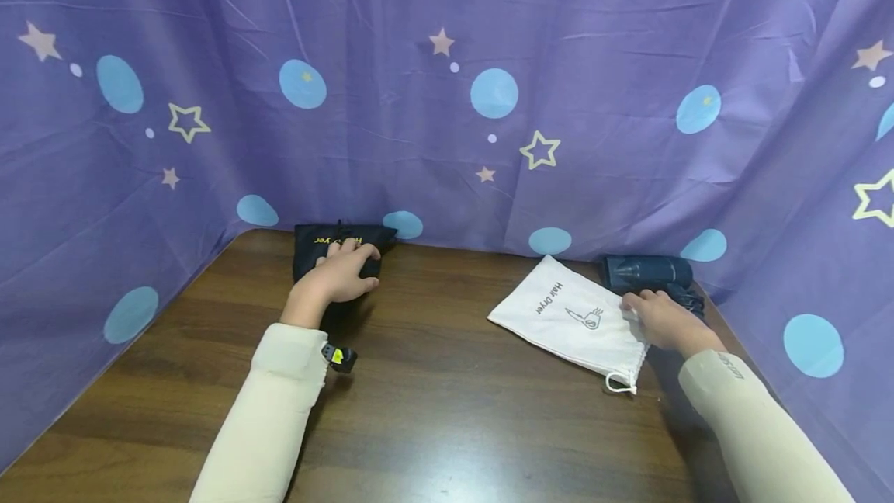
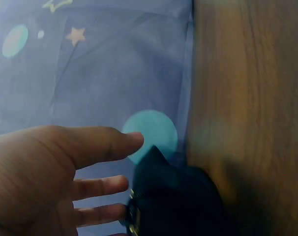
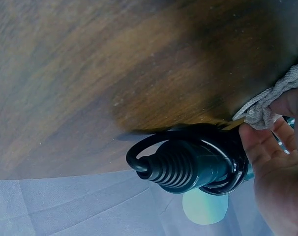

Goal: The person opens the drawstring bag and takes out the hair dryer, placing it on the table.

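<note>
At the back left lies a black drawstring pouch (image 1: 306, 253) with yellow "Hair Dryer" lettering. My left hand (image 1: 338, 273) is over it, fingers spread; in the left wrist view the thumb is apart from the dark pouch (image 2: 178, 201), and the fingertips are close to it. On the right, my right hand (image 1: 667, 320) pinches the edge of a white drawstring pouch (image 1: 573, 317) printed "Hair Dryer". In the right wrist view, bunched white cloth (image 3: 262, 110) sits between thumb and fingers. Just beyond that hand rests a dark hair dryer (image 1: 646, 272) with its cord (image 3: 163, 137) coiled.
A brown wooden table (image 1: 433, 379) carries everything. Purple curtain (image 1: 391, 99) with stars and blue dots stands along the back and both sides, close behind the pouches and the dryer. A small black device (image 1: 339, 357) is worn at the left wrist.
</note>
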A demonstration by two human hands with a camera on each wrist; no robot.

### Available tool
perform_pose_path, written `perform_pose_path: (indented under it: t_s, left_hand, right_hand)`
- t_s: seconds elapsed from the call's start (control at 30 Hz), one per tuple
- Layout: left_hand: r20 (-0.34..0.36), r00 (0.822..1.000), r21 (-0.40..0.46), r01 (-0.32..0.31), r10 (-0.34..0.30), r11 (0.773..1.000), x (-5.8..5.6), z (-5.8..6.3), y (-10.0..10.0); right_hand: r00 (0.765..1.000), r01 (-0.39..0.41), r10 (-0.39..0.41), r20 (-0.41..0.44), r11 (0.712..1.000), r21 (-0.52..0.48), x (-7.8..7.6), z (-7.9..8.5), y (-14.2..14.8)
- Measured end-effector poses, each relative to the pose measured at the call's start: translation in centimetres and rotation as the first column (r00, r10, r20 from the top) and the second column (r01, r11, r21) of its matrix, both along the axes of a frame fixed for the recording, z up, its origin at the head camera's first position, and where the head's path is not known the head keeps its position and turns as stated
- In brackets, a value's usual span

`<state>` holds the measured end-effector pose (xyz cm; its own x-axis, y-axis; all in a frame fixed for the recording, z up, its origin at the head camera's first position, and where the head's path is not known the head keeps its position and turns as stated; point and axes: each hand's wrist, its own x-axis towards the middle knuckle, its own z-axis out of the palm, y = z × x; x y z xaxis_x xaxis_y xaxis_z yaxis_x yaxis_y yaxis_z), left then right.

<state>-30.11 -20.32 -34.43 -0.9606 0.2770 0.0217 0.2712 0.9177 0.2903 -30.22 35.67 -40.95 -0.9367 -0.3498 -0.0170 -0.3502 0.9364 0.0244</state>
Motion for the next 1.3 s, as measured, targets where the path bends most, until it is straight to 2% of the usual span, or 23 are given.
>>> perform_pose_path:
  t_s: [0.13, 0.3, 0.5, 0.8, 1.3]
  left_hand:
    - [0.017, 1.0, 0.009, -0.022, 0.021, 1.0, -0.1, -0.4, -1.3]
    - [0.026, 1.0, 0.04, -0.015, 0.014, 0.999, -0.2, -0.7, -2.4]
    - [0.035, 0.998, 0.014, -0.043, 0.042, 0.999, -0.6, -1.3, -3.8]
    - [0.003, 1.0, 0.09, 0.026, -0.027, 0.996, -1.7, -2.5, -4.9]
    - [-0.008, 0.999, 0.118, 0.043, -0.043, 0.992, -1.9, -3.3, -5.5]
  right_hand:
    - [1.0, -0.006, 0.006, 0.019, 1.0, -0.012, -0.1, 0.2, -0.1]
    - [0.998, 0.027, -0.027, 0.05, 1.0, -0.015, -0.2, 0.3, -0.4]
    - [0.999, 0.015, -0.014, 0.038, 1.0, -0.011, -0.1, 0.2, -0.2]
    - [0.999, 0.032, -0.032, 0.036, 0.999, -0.006, -0.3, 0.0, 0.1]
    - [1.0, -0.009, 0.008, -0.02, 1.0, -0.029, 0.0, -0.1, 0.1]
